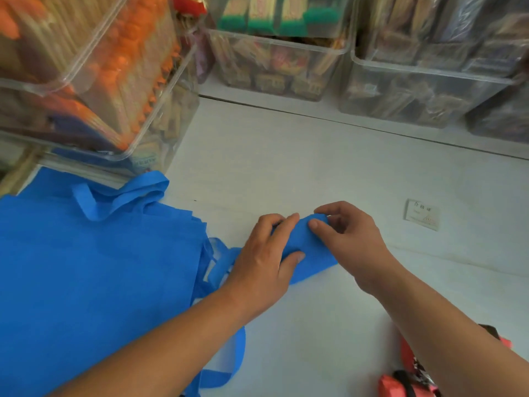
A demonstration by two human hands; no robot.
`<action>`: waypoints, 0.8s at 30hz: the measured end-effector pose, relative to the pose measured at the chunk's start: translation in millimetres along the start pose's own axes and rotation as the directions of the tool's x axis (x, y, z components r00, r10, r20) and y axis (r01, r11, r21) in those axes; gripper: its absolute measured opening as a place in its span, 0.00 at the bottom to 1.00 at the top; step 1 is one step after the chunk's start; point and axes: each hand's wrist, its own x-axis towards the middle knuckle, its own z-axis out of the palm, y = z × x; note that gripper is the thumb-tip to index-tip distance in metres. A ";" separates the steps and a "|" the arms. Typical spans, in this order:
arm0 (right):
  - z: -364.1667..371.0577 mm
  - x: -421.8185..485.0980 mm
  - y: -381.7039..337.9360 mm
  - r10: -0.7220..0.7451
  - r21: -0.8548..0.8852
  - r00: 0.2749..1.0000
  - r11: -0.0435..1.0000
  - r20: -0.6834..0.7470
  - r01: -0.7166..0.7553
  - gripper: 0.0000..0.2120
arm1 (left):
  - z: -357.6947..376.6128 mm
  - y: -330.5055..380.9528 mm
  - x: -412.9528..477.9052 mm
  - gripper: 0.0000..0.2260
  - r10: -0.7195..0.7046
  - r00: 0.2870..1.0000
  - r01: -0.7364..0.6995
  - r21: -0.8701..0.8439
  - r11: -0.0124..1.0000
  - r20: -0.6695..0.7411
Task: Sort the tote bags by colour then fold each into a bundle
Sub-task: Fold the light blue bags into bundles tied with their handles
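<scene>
A narrow folded blue tote bag [310,255] lies on the white table in the middle of the view. My left hand [263,259] grips its left part, fingers curled over the top and thumb on the fabric. My right hand [349,239] pinches the bag's far end between thumb and fingers. A stack of flat blue tote bags [94,270] with loose handles [128,196] covers the left side. Red folded bags [406,379] with black straps sit at the bottom right, partly behind my right forearm.
Clear plastic bins of packaged goods stand at the back [274,53] and back right [423,81], and a large one overhangs at the left [94,81]. A small white label card [422,214] lies on the white table [286,156] to the right.
</scene>
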 end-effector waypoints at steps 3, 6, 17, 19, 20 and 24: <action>-11.1 -15.5 11.4 0.011 0.065 1.000 0.998 -0.005 -0.011 0.08 | 7.2 12.7 -6.7 0.22 -0.011 1.000 0.011 -0.117 0.993 -0.005; -13.5 -29.9 32.0 -0.185 -0.343 0.976 0.929 -0.119 0.135 0.14 | 24.5 17.4 -9.0 0.21 -0.037 0.998 0.044 -0.122 0.992 0.059; 5.6 -25.3 80.7 -0.487 -0.768 0.825 0.398 0.288 0.502 0.24 | -2.9 -13.0 -31.2 0.22 0.052 0.997 -0.059 0.142 0.988 0.054; 10.6 -23.7 75.4 -0.489 -0.798 0.827 0.362 0.277 0.482 0.21 | -16.6 -24.2 -58.4 0.26 0.116 0.979 -0.156 0.248 0.956 0.166; 13.8 -23.0 72.3 -0.471 -0.818 0.838 0.342 0.276 0.462 0.21 | -20.9 -29.7 -69.8 0.27 0.144 0.963 -0.214 0.321 0.923 0.228; 19.8 -17.6 67.4 -0.419 -0.844 0.856 0.298 0.303 0.445 0.23 | -24.2 -38.6 -77.3 0.10 0.307 0.936 -0.352 0.397 0.847 0.174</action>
